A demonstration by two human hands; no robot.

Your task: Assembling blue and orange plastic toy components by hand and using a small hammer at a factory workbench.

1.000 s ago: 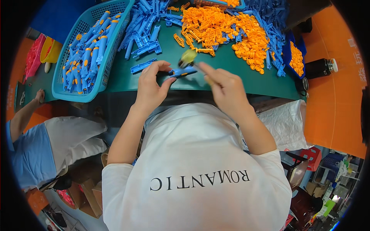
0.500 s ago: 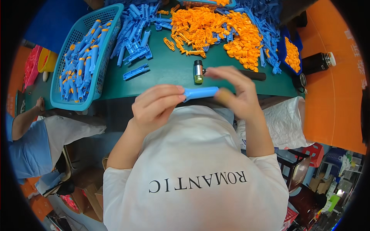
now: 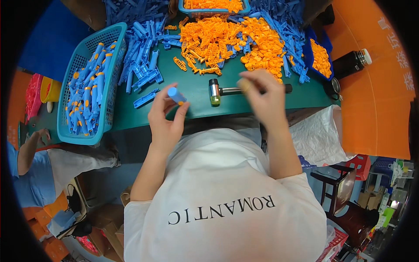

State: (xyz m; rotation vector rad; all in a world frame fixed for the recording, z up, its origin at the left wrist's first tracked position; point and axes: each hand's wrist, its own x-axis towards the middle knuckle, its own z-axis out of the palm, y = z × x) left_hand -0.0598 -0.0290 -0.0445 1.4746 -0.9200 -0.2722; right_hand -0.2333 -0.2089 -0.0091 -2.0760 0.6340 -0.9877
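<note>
My left hand (image 3: 165,115) is closed around a blue plastic tube (image 3: 176,94), whose round end points up and toward me. A bit of orange shows at its lower side, by my thumb. My right hand (image 3: 264,94) hovers over the handle of a small two-faced mallet (image 3: 214,92), fingertips pinched together. A yellowish spot shows at those fingertips, too blurred to name. Beyond the right hand lies a heap of round orange caps (image 3: 266,48). Left of the left hand, a loose blue half-shell (image 3: 146,98) rests on the green table (image 3: 196,102).
A teal basket (image 3: 107,120) of blue tubes with orange parts stands at left. Orange ladder-like pieces (image 3: 205,37) and blue parts (image 3: 142,56) are heaped behind. At right are a blue bin (image 3: 309,56) of caps and a black bottle (image 3: 349,65). A co-worker's arm (image 3: 30,150) shows far left.
My right hand has come off the tube and moved up, away from me. The left hand has drawn left and tilted the tube from lying sideways to end up. The view has shifted slightly.
</note>
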